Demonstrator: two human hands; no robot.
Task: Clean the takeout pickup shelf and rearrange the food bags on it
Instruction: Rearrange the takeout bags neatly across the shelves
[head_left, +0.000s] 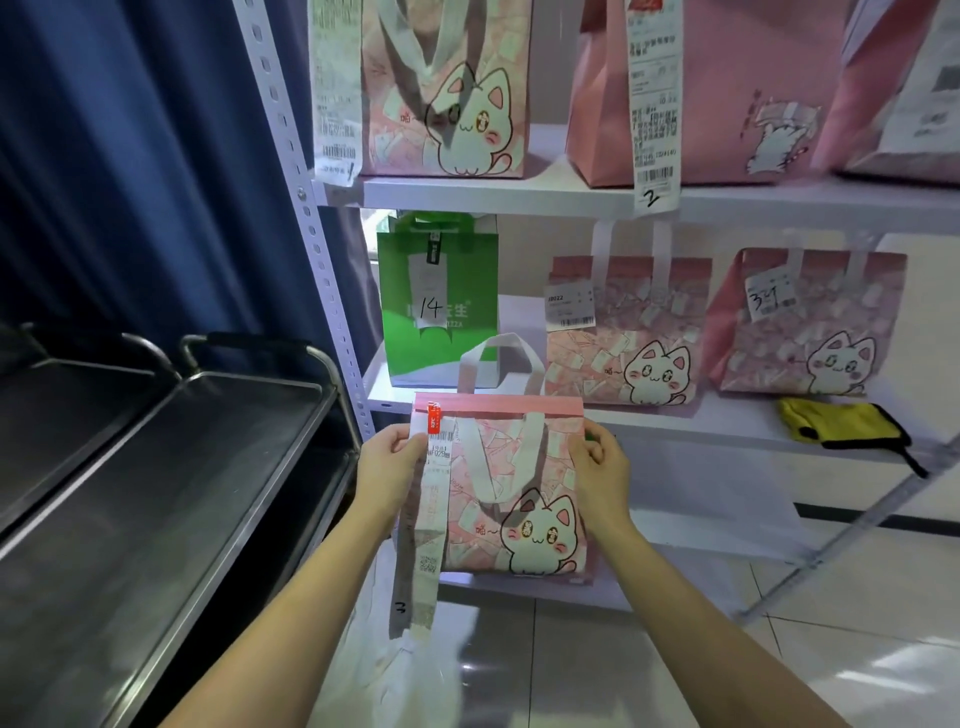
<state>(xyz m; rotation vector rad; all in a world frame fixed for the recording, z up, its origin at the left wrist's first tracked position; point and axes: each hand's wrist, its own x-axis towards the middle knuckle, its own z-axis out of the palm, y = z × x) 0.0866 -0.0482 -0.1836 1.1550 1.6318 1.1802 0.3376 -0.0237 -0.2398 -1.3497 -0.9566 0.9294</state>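
Pink cat bag is held up in front of the lower shelf, both hands on it! Left hand pinches its left edge by the long receipt, fingers curled on; right hand grips the right edge likewise. Behind, the middle shelf carries a green bag marked 14, two more cat bags and a yellow cloth. A steel cart stands left.

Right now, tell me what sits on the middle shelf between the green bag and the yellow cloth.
Head view: two pink cat bags stand between the green bag and the yellow cloth.
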